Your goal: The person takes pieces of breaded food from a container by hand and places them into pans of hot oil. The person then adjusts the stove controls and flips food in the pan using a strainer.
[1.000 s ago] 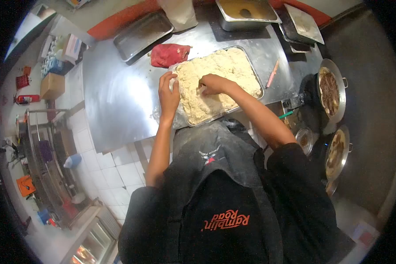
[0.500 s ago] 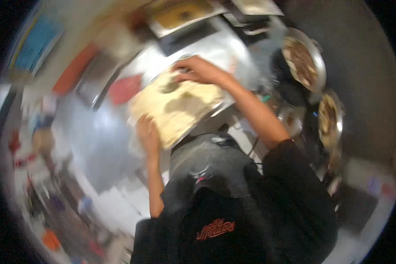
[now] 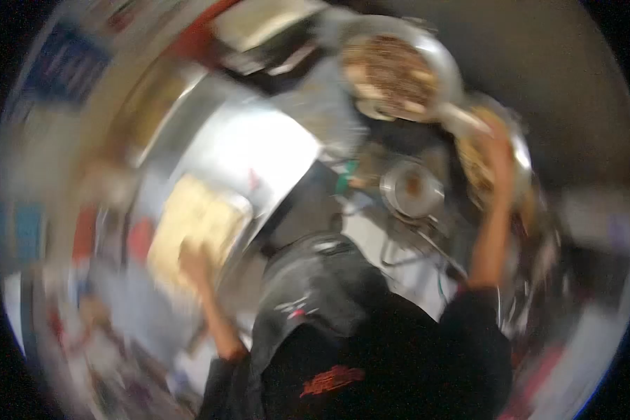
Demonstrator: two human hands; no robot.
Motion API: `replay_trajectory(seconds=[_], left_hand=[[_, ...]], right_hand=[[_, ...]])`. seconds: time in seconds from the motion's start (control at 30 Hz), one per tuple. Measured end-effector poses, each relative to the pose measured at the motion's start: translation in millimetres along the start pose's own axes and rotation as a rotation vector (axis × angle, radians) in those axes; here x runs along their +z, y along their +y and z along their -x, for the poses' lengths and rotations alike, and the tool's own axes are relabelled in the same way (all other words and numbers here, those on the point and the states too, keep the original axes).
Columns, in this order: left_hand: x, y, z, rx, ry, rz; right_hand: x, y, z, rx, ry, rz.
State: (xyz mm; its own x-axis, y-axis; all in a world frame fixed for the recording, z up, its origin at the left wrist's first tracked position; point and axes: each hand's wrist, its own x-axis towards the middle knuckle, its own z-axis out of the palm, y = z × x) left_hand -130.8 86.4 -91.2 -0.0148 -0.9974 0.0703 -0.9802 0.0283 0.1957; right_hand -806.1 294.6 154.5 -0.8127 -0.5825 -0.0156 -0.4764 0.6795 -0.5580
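A rectangular tray filled with a pale yellow spread or dough (image 3: 189, 217) lies at the left. My left hand (image 3: 196, 264) is at its near edge, over the yellow surface; its fingers are smeared by motion. My right hand (image 3: 495, 143) reaches far to the right, over a pan with yellowish and brown food (image 3: 474, 164). A pale, elongated thing (image 3: 462, 119) shows by its fingertips, but blur hides whether the fingers hold it. Behind it, to the left, stands a large round metal pan (image 3: 441, 59) of brown, minced-looking food with pale pieces (image 3: 392, 73).
A bright metal work surface (image 3: 252, 150) extends behind the yellow tray. A small round metal pot (image 3: 413, 189) with brown contents stands on a wire stand between my arms. At the back is another tray with pale contents (image 3: 262, 24). A reddish item (image 3: 140, 238) borders the yellow tray.
My right hand has left the yellow tray, where it held a small greyish thing, and swung right to the pans. My left hand stays by the tray. The view has turned right.
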Motion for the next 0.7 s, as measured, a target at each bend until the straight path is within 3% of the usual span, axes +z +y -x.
replay_trajectory(seconds=[0.1,0.17,0.23,0.33,0.4,0.47,0.5,0.53,0.6,0.63,0.67,0.7], left_hand=[[6,-18,-10,-0.012,0.105,0.064],[-13,-11,-11,-0.056,0.053,0.144],[-30,5,-7,-0.130,-0.003,0.149],[-38,1,-9,-0.149,-0.040,0.172],[-35,1,-16,-0.101,-0.044,0.182],[-37,12,-20,-0.041,-0.067,0.175],[-36,17,-26,-0.043,-0.068,0.177],[-34,21,-33,0.005,-0.039,0.185],[-34,29,-48,0.069,-0.023,0.242],[-33,30,-55,0.077,-0.020,0.255],[-32,31,-62,0.121,-0.012,0.258],[-30,33,-69,0.167,-0.005,0.260]], right_hand=[[-7,225,-92,-0.070,0.088,0.300],[1,302,-128,-0.025,0.104,0.407],[-4,338,-151,0.022,0.136,0.443],[-10,330,-172,-0.028,0.283,0.401],[-1,294,-196,-0.139,0.410,0.341],[17,210,-217,-0.091,0.353,0.415],[47,169,-215,-0.344,0.372,0.096],[75,105,-203,-0.452,0.321,0.121],[143,-4,-174,-0.274,0.052,-0.196],[158,-107,-93,-0.462,0.020,-0.073],[218,-110,-108,-0.671,-0.074,-0.306],[246,-162,-67,-0.661,-0.154,-0.251]])
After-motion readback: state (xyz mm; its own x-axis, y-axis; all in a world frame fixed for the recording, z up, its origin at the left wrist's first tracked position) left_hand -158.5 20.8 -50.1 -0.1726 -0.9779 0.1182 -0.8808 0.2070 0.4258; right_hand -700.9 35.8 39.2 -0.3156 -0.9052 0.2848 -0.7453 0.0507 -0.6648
